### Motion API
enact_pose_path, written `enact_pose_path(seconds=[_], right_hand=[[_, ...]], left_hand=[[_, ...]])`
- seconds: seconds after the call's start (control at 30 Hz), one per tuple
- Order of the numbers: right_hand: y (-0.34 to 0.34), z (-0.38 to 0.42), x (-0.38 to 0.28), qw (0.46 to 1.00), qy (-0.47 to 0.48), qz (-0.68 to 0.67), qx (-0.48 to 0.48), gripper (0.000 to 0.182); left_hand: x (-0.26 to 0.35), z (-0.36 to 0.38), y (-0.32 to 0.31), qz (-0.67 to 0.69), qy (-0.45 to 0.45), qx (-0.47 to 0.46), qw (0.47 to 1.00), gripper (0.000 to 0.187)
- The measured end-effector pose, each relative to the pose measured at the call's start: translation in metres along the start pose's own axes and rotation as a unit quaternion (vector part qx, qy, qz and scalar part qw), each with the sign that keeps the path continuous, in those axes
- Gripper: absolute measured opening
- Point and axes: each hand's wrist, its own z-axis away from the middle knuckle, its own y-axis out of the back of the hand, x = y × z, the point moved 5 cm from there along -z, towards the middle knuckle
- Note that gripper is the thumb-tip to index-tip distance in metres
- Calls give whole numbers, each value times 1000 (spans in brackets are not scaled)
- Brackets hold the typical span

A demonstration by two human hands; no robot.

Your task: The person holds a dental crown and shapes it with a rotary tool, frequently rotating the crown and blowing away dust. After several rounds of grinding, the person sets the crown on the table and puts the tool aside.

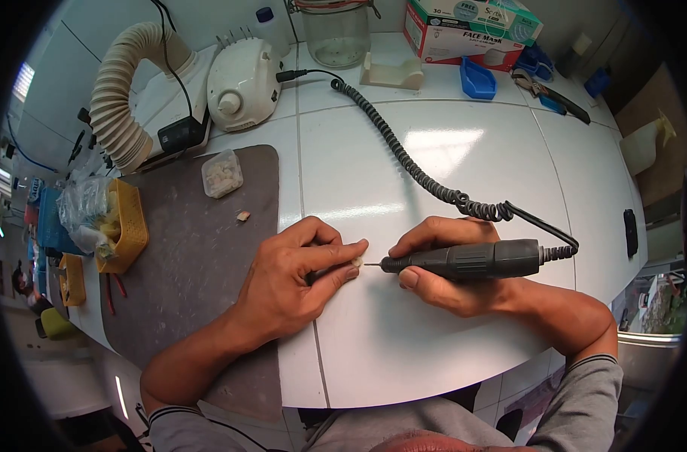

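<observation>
My left hand [287,277] pinches a small off-white piece [357,262] between thumb and fingertips, close over the white tabletop. Most of that piece is hidden by the fingers; it looks like a dental crown or tooth. My right hand [460,296] is wrapped round a dark rotary handpiece [475,260], held level and pointing left. Its thin metal bur [372,264] reaches right up to the small piece. From the back of the handpiece, a coiled black cord [396,143] runs to a white control unit [245,87].
On the brown mat [200,301] are a clear tub of whitish pieces [223,174] and a small pinkish-tan piece [243,216]. A ribbed hose [110,105] and yellow basket [132,226] stand left. At the back are a glass jar [336,38], mask box [464,38] and blue tray [477,79].
</observation>
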Motion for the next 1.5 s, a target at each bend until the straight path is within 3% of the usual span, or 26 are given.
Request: enact_pose_path(seconds=[0.17, 0.37, 1.17, 1.5], right_hand=[[0, 0, 0, 1000, -13, -10, -2, 26], [-2, 2, 2, 1000, -22, -1, 10, 28], [-1, 2, 1, 1000, 8, -27, 12, 27], [-1, 2, -1, 1000, 9, -1, 0, 29]], left_hand=[[-1, -2, 4, 21, 11, 13, 1000, 35], [-4, -4, 8, 30, 11, 11, 999, 19], [-1, 1, 2, 47, -38, 13, 998, 16], [3, 1, 3, -11, -75, 11, 997, 15]])
